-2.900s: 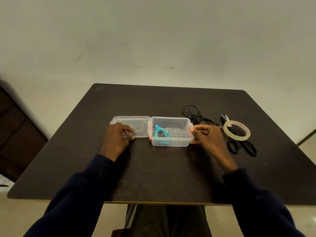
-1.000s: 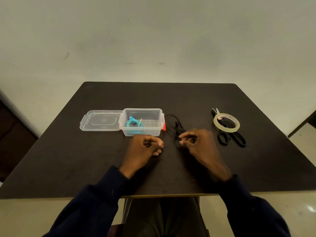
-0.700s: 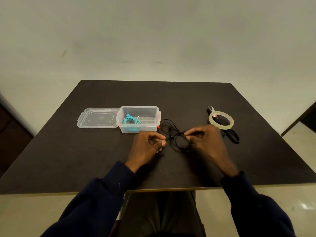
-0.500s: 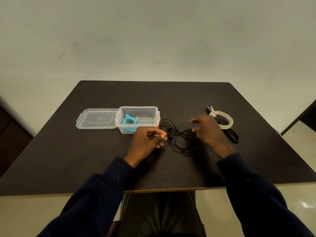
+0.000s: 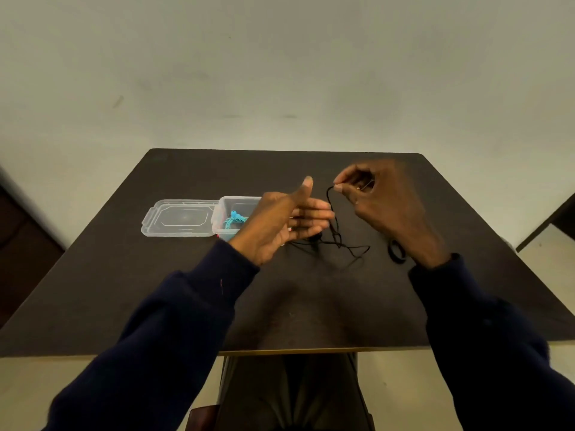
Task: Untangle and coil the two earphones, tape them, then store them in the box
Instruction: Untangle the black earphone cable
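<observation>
My right hand (image 5: 382, 206) is raised above the table and pinches one end of the black earphone (image 5: 334, 225) between thumb and forefinger. The cable hangs down and trails in loose loops on the dark table (image 5: 155, 290). My left hand (image 5: 280, 225) is held up flat, fingers straight and thumb up, just left of the hanging cable; whether it touches the cable I cannot tell. Behind it stands the clear plastic box (image 5: 225, 213) with the coiled turquoise earphone (image 5: 233, 219) inside, its lid (image 5: 180, 217) open to the left.
A black scissors handle (image 5: 396, 251) shows beside my right wrist; the tape roll is hidden behind that hand. Another piece of dark furniture stands at the far right edge (image 5: 553, 222).
Both hands rose from the table. My right hand took hold of the black earphone's end and lifted it; my left hand uncurled into a flat pose beside the hanging cable.
</observation>
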